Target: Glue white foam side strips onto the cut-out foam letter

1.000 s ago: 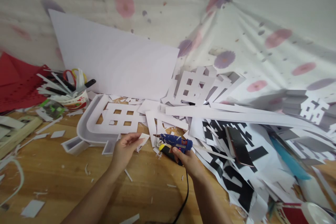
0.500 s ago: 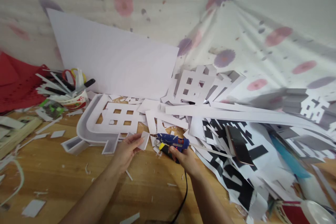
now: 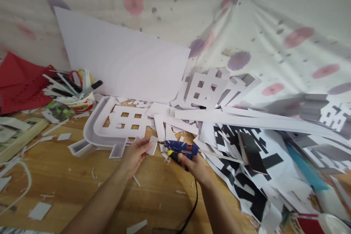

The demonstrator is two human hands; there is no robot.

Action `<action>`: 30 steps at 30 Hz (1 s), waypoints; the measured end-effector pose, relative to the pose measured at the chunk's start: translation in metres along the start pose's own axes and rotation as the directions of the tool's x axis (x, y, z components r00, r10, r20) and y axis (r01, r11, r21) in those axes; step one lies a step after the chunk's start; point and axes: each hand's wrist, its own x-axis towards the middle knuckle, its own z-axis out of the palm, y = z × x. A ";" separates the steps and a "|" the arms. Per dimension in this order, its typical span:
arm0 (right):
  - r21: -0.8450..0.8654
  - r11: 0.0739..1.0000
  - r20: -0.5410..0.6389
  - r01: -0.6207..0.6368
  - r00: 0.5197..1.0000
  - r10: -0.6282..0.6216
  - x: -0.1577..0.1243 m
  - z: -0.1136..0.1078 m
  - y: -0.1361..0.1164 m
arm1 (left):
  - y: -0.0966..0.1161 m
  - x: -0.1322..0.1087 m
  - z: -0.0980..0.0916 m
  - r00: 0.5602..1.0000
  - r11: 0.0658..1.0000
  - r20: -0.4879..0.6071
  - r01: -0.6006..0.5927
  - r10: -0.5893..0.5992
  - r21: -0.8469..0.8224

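Observation:
My left hand (image 3: 136, 155) pinches a small white card piece (image 3: 152, 146) between thumb and fingers. My right hand (image 3: 195, 166) is wrapped round the handle of a blue glue gun (image 3: 179, 147); its nozzle points left, at the edge of the card piece. I cannot tell whether nozzle and card touch. A long pale glue stick (image 3: 222, 156) runs out of the gun's back. Just beyond my left hand lies a white raised character shape (image 3: 90, 131) with side walls and square cut-outs. A yellow-and-black tool (image 3: 172, 154) shows partly behind the gun.
A tub (image 3: 85, 103) with scissors and strips stands at the back left. Behind it leans a large white board (image 3: 123, 58). On the right, a phone (image 3: 252, 153) rests on black-and-white printed sheets (image 3: 274, 161). The gun's black cable (image 3: 195, 204) trails toward me. Paper scraps litter the wooden table (image 3: 109, 186).
The view has shifted slightly, so everything sits a little further right. Both hands keep their hold, with the card piece still at the gun's nozzle.

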 end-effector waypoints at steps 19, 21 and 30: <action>-0.008 0.997 0.082 0.073 0.994 -0.072 -0.006 -0.002 -0.002 | 0.003 -0.001 0.003 1.000 1.000 -0.010 0.001 -0.001 -0.020; -0.007 0.997 0.093 0.083 0.992 -0.082 -0.007 -0.002 -0.002 | 0.004 -0.001 0.003 1.000 1.000 -0.018 0.001 -0.002 -0.027; -0.038 0.997 0.117 0.068 0.991 -0.064 -0.009 -0.004 0.001 | 0.005 -0.003 0.006 0.999 0.999 -0.038 -0.007 0.006 -0.032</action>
